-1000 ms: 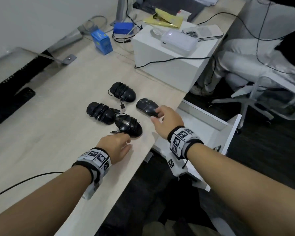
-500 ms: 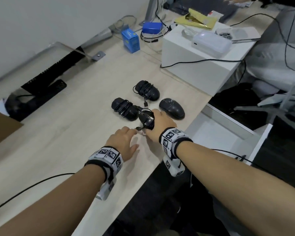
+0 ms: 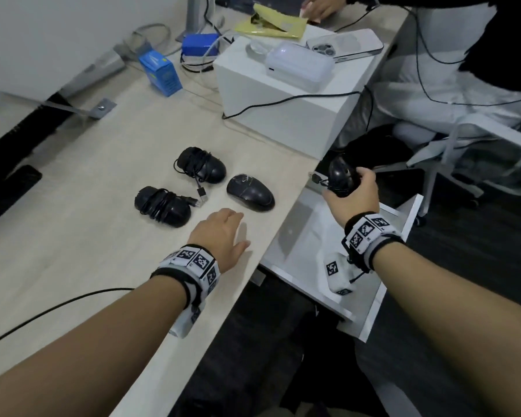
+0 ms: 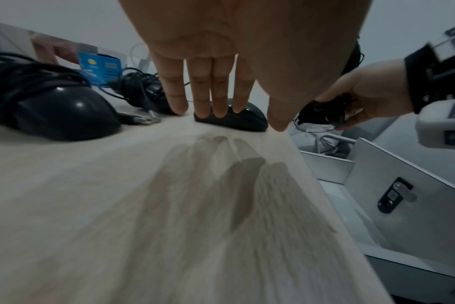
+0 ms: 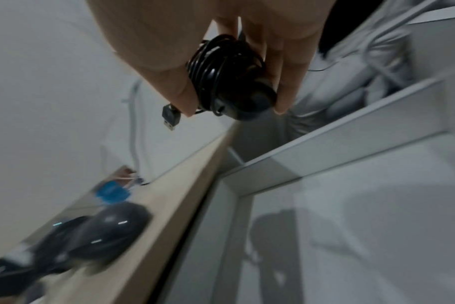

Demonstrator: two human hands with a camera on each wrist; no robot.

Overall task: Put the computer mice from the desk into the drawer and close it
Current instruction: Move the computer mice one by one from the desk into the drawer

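Head view: the right hand (image 3: pixel 354 195) was seen over the open drawer (image 3: pixel 301 236), just off the desk (image 3: pixel 88 236) edge, fingers wrapped round a cord-wrapped mouse (image 3: pixel 339 176). Three mice were left on the desk: a plain mouse (image 3: pixel 250 192) nearest the desk edge, a far wrapped mouse (image 3: pixel 202 164) behind it, and a near wrapped mouse (image 3: pixel 162 206) further from the edge. The left hand (image 3: pixel 220 237) was held flat above the desk near the plain mouse, gripping nothing.

Left wrist view: the left hand's fingers (image 4: pixel 203 90) were recorded straight and close together, a shadow cast on the desk beneath; contact with the desk could not be confirmed. The plain mouse (image 4: pixel 243 119) lay just beyond the fingertips. The drawer (image 4: pixel 392 185) stood open beside the desk edge.

Right wrist view: the held mouse (image 5: pixel 234 84) was pinched between thumb and fingers (image 5: pixel 286 78), its USB plug (image 5: pixel 170 118) dangling, above the drawer (image 5: pixel 351 226) interior beside the desk edge. The image was blurred.
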